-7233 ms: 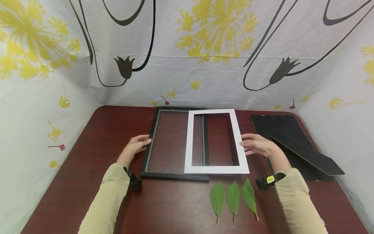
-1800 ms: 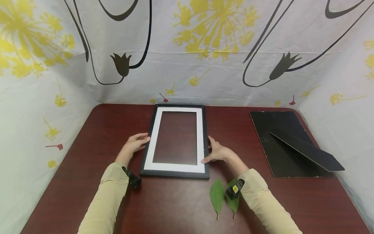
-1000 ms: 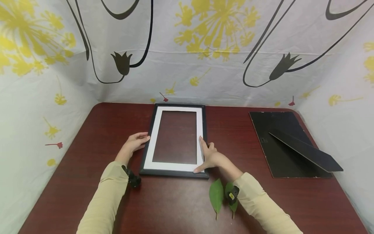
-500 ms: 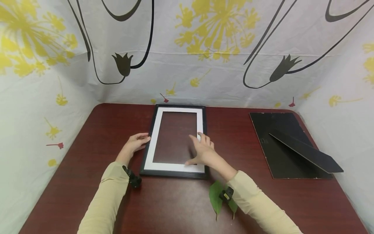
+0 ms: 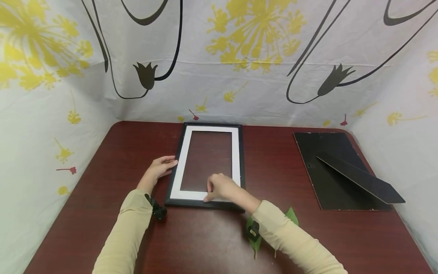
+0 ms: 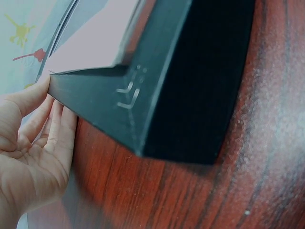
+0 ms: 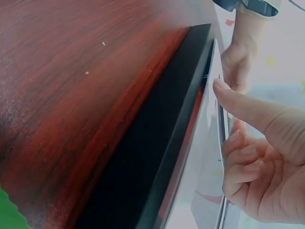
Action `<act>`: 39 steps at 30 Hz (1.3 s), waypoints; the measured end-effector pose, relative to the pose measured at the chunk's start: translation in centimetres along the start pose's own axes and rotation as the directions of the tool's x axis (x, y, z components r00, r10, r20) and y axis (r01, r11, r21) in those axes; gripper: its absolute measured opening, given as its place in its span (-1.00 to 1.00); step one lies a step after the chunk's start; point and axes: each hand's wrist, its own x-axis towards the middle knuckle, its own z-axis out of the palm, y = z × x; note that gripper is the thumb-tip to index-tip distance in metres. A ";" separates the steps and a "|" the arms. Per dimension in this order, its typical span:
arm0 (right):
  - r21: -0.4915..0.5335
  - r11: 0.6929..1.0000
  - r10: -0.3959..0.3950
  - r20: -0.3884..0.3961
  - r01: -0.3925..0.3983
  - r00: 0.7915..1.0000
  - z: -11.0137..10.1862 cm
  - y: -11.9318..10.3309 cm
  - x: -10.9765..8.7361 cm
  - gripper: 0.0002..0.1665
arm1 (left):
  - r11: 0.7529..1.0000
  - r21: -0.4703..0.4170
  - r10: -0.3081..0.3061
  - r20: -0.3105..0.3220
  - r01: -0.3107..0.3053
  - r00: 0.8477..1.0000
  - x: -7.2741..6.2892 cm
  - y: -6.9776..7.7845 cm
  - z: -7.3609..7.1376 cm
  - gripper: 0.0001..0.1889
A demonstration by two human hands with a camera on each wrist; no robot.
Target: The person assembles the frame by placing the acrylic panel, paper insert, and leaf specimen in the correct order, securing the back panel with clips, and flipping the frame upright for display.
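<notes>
A black picture frame point(image 5: 241, 156) lies face down on the table with a white mat point(image 5: 183, 160) set inside it. My left hand point(image 5: 159, 171) grips the frame's left side. In the left wrist view, the left thumb presses the frame's edge point(image 6: 95, 100) and the fingers lie along its outer side. My right hand point(image 5: 222, 186) is at the mat's near strip, thumb at the outer edge and fingers curled over the inner edge. The right wrist view shows that thumb point(image 7: 228, 95) on the white mat point(image 7: 200, 157), pinching it against the curled fingers.
A black backing board point(image 5: 316, 142) with a raised easel leg point(image 5: 359, 179) lies at the right. Green leaves point(image 5: 256, 245) sit near the front, mostly under the right forearm; one leaf tip point(image 5: 291, 215) shows beyond it. A patterned cloth point(image 5: 260, 95) hangs behind the table.
The mat, earlier held half over the frame, now lies inside it. My right hand has slid left from the frame's right side to the near strip, its fingers curling. The left hand stays put.
</notes>
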 end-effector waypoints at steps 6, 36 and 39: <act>-0.010 1.000 -0.005 0.021 0.005 1.000 0.3 0.1 0.1 -0.70 | 1.000 0.010 0.002 0.001 -0.002 1.000 -0.1 0.1 0.1 -0.41; -0.006 0.997 -0.076 -0.070 0.076 0.995 1.7 0.4 -0.4 -0.75 | 1.000 0.005 0.007 0.012 -0.007 1.000 -0.5 0.4 0.0 -0.41; -0.059 0.994 -0.102 -0.090 0.097 0.991 1.6 0.5 -0.8 -0.70 | 1.000 0.006 0.004 0.011 -0.004 1.000 -0.4 0.4 0.2 -0.42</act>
